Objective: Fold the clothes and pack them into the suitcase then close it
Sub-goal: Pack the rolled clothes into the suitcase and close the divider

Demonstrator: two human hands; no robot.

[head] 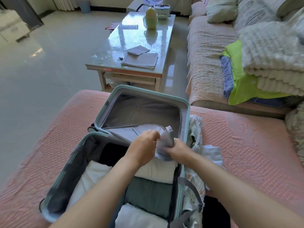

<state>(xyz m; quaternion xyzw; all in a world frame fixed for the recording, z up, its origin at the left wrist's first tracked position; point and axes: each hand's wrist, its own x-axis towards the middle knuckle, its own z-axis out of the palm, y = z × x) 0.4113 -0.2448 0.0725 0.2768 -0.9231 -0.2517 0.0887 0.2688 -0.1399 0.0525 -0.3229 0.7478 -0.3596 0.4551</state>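
Note:
A mint-green suitcase [185,112] lies open on a pink-covered sofa, its grey-lined lid to the far side. The near half holds folded clothes: white pieces [156,171], a green piece [148,195] and another white one [139,218]. My right hand [178,149] grips a bunched grey fabric flap [167,137] at the hinge between the two halves. My left hand [143,146] is beside it, fingers reaching to the same grey fabric; its grip is hidden. Loose patterned clothes [195,129] lie just right of the suitcase.
A glass-topped coffee table [131,40] with papers and a green bottle stands beyond the suitcase. A second sofa [209,51] at right carries blankets, pillows and a lime-green cloth. Shiny tiled floor lies to the left. More light clothing [212,153] sits under my right forearm.

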